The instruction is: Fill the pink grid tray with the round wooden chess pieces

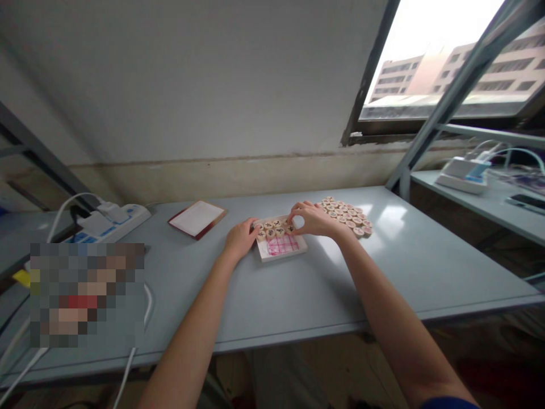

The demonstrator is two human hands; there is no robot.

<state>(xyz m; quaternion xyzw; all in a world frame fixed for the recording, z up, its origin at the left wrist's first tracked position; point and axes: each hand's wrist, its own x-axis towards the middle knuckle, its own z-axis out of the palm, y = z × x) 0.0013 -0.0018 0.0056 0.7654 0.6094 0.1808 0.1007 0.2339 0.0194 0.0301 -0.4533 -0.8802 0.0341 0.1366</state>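
Observation:
A shallow white box (281, 257) sits mid-table, with round xiangqi pieces (271, 232) in rows across its far half. Its near half shows a folded plastic sheet with pink lines (283, 245). My left hand (240, 241) grips the box's left side, thumb near the rim. At the far right corner, my right hand (313, 220) pinches a xiangqi piece (290, 229) between thumb and fingertips, at the end of the row. Beyond that hand lies a cluster of loose xiangqi pieces (351, 216), partly hidden by it.
A box lid (198, 219), white inside with a dark red edge, lies at the left. Farther left is a power strip (114, 218) with cables, near a blurred-out patch (87, 295). The wall (213, 179) borders the table's back. A bed-frame post (404, 180) stands at the right rear.

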